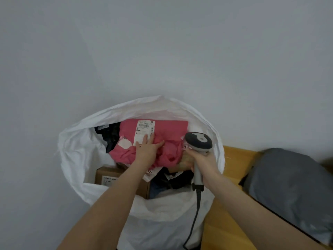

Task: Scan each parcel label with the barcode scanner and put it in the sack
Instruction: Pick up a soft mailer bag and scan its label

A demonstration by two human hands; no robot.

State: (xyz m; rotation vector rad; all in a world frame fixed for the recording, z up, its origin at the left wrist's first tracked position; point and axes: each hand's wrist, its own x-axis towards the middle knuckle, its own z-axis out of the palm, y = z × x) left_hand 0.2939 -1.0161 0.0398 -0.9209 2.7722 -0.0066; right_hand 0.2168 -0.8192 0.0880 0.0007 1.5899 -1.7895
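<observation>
Nearest the person, the cable (pixel 194 222) hangs down the front of the white sack (pixel 162 222), whose mouth gapes wide. The right hand (pixel 203 163) is wrapped round the handle of the barcode scanner (pixel 198 141), whose head is raised over the sack's right side. Just inside the near rim sits a brown box (pixel 108 175) with a dark parcel (pixel 171 179) beside it. Past those lies the pink parcel (pixel 171 130), already in the sack. The left hand (pixel 146 150) presses on it with fingers straight and flat, the fingertips on the lower edge of its white label (pixel 145 130).

The step in hand looks like settling this parcel. To do it well the person should push it down level, so it does not ride up on the box corner, and keep the cable out of the mouth. Beyond, a black parcel (pixel 110 134) is tucked against the far-left side.

To the right, on the wooden table (pixel 232 159), lies a grey parcel (pixel 288 186), probably next to be scanned. The scanner arm and the cable stand between it and the sack.
</observation>
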